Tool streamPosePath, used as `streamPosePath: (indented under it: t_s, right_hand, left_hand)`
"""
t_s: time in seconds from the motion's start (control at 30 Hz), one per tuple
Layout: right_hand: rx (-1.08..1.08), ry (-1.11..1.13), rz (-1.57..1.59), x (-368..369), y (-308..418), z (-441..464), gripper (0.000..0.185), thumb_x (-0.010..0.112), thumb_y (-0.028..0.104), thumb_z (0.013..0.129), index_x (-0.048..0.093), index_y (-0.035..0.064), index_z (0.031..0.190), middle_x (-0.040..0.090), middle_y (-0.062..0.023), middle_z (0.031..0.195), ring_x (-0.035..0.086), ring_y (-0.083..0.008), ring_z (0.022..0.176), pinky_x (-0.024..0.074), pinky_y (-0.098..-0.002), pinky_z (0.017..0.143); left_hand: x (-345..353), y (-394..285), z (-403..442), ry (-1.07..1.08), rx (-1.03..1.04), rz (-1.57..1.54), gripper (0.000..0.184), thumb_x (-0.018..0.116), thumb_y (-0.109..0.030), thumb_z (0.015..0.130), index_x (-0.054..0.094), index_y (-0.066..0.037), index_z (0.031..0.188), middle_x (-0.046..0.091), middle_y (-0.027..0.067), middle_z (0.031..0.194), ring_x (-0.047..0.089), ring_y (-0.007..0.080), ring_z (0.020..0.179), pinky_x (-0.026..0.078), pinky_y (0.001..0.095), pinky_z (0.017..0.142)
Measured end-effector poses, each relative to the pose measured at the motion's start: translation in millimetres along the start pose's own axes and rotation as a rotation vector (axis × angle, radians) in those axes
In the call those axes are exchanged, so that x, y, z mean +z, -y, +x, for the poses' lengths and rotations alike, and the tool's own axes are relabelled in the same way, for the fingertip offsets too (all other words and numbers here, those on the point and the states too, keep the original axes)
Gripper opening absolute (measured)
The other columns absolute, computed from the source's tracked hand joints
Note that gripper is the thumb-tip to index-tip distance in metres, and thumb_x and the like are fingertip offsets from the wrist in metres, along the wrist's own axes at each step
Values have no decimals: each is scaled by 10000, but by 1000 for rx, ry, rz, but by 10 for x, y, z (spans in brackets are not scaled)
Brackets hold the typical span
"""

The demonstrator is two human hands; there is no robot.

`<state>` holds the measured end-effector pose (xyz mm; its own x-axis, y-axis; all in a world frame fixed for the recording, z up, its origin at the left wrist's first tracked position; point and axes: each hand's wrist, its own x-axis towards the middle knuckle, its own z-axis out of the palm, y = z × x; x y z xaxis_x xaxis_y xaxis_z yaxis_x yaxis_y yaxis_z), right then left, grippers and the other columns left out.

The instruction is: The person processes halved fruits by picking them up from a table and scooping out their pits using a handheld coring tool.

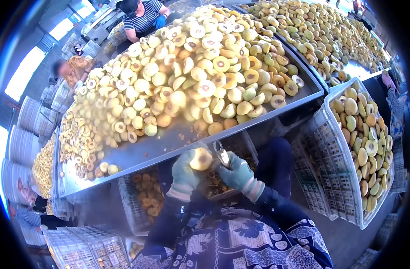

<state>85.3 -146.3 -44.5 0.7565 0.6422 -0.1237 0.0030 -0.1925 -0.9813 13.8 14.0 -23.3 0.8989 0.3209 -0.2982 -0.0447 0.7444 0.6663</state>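
Both hands wear pale green gloves with white cuffs and are just in front of the metal table's near edge. My left hand (pixel 185 175) is closed round a yellow halved fruit (pixel 200 159), its cut face partly showing. Close to its right, my right hand (pixel 236 171) grips a small metal tool (pixel 222 155) with a looped end, tilted upward near the fruit. Beyond them, a large heap of halved yellow fruit (pixel 178 85) covers much of the metal table (pixel 137 163). The tool's handle is partly hidden by my right fingers.
A white crate (pixel 323 130) full of fruit halves stands at the right. Below the table's edge, another crate (pixel 129 204) holds darker halves, and one between my knees holds scraps. Other people (pixel 142 18) are across the table and at both sides. Stacked crates (pixel 86 246) stand at lower left.
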Motion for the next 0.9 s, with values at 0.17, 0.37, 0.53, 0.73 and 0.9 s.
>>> streamPosePath:
  t_s: [0.17, 0.37, 0.53, 0.73, 0.9]
  right_hand:
    - [73, 138, 30, 79, 262, -288, 267, 678, 174, 849, 588, 43, 1064, 655, -60, 845, 607, -96, 774, 507, -278, 712]
    - [16, 68, 105, 202, 233, -288, 330, 622, 317, 883, 562, 42, 1055, 656, -180, 880, 654, -308, 789, 499, -396, 713]
    - [53, 134, -25, 282, 50, -241, 321, 606, 289, 886, 553, 35, 1076, 651, -214, 899, 645, -369, 813, 497, -415, 729]
    - [81, 245, -32, 240, 73, -214, 355, 594, 279, 892, 548, 28, 1138, 658, -227, 916, 649, -381, 842, 496, -423, 753]
    - [129, 414, -151, 61, 308, -174, 397, 578, 290, 910, 534, 28, 1205, 660, -216, 990, 649, -354, 911, 494, -397, 807]
  left_hand:
    - [45, 29, -11, 65, 88, -68, 505, 552, -203, 815, 492, 91, 1222, 566, 210, 1147, 554, 356, 1046, 459, 458, 941]
    - [213, 187, -32, 11, 280, -14, 396, 529, -238, 930, 530, 56, 1195, 577, 152, 1119, 569, 286, 1024, 486, 418, 907]
    - [263, 260, -97, -142, 417, 287, 385, 533, -285, 939, 560, 29, 1160, 601, 135, 1077, 606, 256, 952, 534, 377, 825]
    - [265, 252, -98, -208, 324, 226, 410, 509, -311, 955, 554, 32, 1174, 620, 143, 1092, 636, 259, 936, 579, 359, 742]
    - [226, 205, -152, -245, 242, 284, 412, 512, -320, 952, 567, 34, 1155, 638, 156, 1073, 650, 275, 923, 594, 369, 686]
